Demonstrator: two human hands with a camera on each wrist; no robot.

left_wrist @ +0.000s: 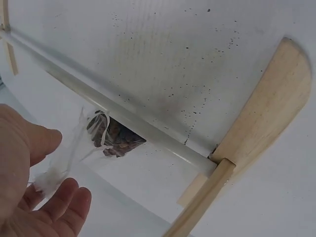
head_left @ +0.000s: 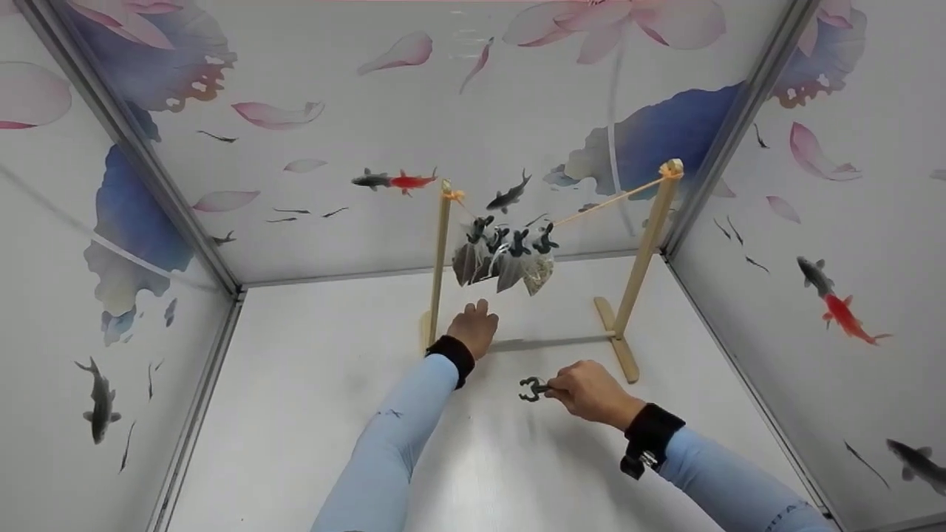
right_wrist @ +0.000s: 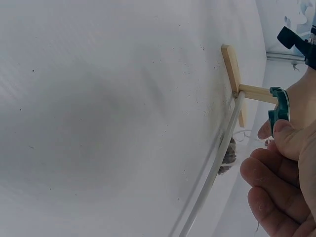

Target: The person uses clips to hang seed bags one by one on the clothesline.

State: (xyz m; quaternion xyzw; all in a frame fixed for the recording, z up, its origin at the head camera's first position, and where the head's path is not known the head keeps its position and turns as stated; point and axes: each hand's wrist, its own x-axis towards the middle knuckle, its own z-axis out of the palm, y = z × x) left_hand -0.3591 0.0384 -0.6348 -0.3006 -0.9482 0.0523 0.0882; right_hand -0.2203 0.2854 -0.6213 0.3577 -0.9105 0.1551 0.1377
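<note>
In the left wrist view, a small clear plastic drawstring bag (left_wrist: 118, 140) with dark brown pieces inside sits just beyond the rack's lower bar. My left hand (head_left: 473, 329) appears to hold its clear upper part; the exact contact is partly hidden. My right hand (head_left: 591, 391) pinches a dark green clip (head_left: 531, 389), its prongs pointing left towards the left hand. Several similar small bags (head_left: 510, 270) hang beyond the hands, each under a dark clip, from an orange cord (head_left: 606, 201).
The cord is tied between the left wooden post (head_left: 440, 258) and right wooden post (head_left: 647, 251). A pale bar (left_wrist: 133, 123) joins their feet, including the wooden foot (head_left: 617, 340) at right. Printed panels enclose the white tabletop (head_left: 318, 414), which has scattered dark specks.
</note>
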